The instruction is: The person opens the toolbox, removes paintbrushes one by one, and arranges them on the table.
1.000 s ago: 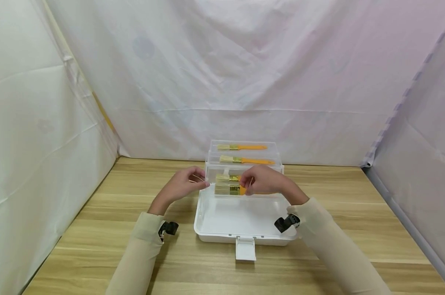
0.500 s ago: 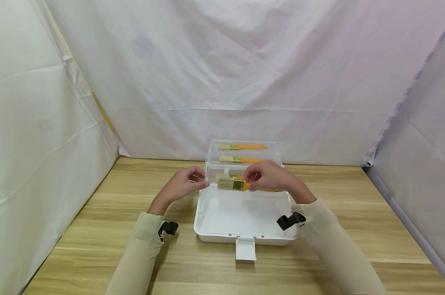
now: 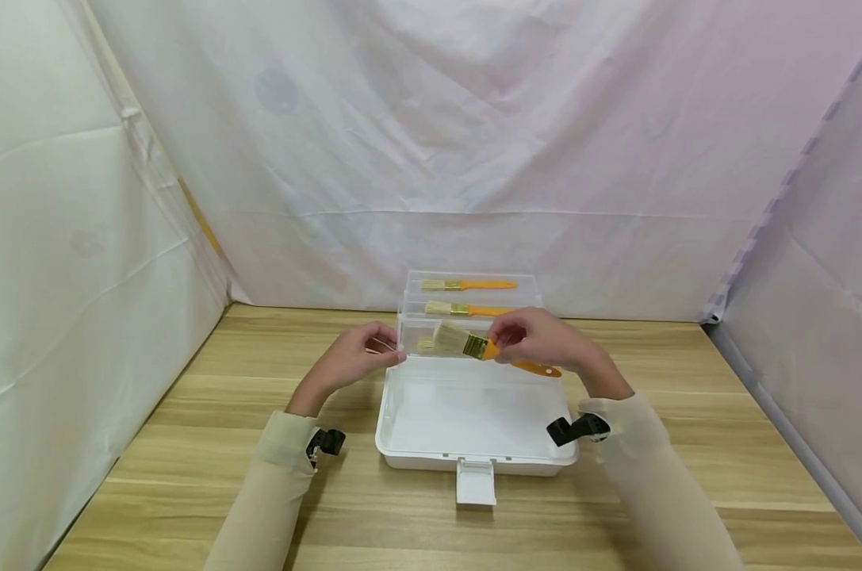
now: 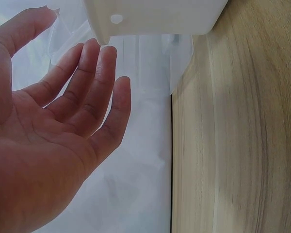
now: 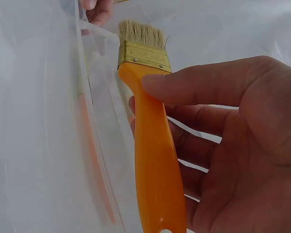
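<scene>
My right hand (image 3: 534, 341) pinches a wide paintbrush (image 5: 157, 160) by the neck of its orange handle, thumb on the near face. Pale bristles point left, above the back of an open white case (image 3: 473, 420). Behind the brush, another paintbrush (image 3: 425, 344) lies in the lowest clear tray (image 3: 411, 333), mostly covered by the hand and held brush. My left hand (image 3: 355, 357) is at that tray's left end, its thumb tip touching the clear edge in the left wrist view. The other fingers (image 4: 99, 87) are loosely extended, with nothing held in the palm.
Two narrower paintbrushes, one in the top tray (image 3: 530, 297) and another paintbrush (image 3: 445, 308) below it, lie in the stepped clear trays. The latch (image 3: 476, 484) hangs over the case's front. White cloth (image 3: 431, 159) encloses the wooden table (image 3: 188, 492).
My right hand has lifted the wide paintbrush up and rightward from beside the one in the lowest tray, and its bristle end now tilts upward. The left hand stays put.
</scene>
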A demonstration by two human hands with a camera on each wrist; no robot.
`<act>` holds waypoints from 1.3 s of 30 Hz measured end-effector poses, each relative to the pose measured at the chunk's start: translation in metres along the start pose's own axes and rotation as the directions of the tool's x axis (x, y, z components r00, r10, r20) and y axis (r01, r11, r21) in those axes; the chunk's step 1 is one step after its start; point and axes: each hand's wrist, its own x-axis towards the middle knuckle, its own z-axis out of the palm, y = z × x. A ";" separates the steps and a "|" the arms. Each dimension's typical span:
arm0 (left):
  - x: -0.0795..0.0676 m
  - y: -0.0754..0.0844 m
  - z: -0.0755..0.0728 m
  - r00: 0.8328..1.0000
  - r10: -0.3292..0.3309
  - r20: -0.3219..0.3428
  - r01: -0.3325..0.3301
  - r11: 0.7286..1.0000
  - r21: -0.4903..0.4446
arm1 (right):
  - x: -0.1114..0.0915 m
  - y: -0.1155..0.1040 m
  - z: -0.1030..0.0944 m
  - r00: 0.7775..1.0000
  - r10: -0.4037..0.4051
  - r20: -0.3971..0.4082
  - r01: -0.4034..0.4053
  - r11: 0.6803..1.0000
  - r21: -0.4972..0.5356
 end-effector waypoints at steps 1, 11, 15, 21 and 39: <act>0.000 0.000 0.000 1.000 0.001 -0.001 -0.001 1.000 0.000 | -0.001 0.001 -0.001 1.000 0.002 -0.003 -0.002 1.000 0.021; -0.001 0.001 0.001 1.000 0.001 0.000 -0.001 1.000 -0.009 | -0.012 0.014 -0.005 0.998 0.040 -0.047 -0.029 0.973 0.229; -0.001 0.001 0.001 1.000 0.002 0.003 -0.002 1.000 -0.010 | -0.017 0.021 -0.007 0.995 0.070 -0.077 -0.046 0.961 0.274; -0.001 0.000 0.001 1.000 0.003 0.005 -0.003 1.000 -0.005 | -0.027 0.030 -0.012 0.988 0.101 -0.116 -0.058 0.942 0.331; -0.001 0.001 0.002 1.000 -0.006 -0.003 0.006 1.000 0.009 | -0.055 0.048 -0.028 0.952 0.198 -0.235 -0.092 0.913 0.397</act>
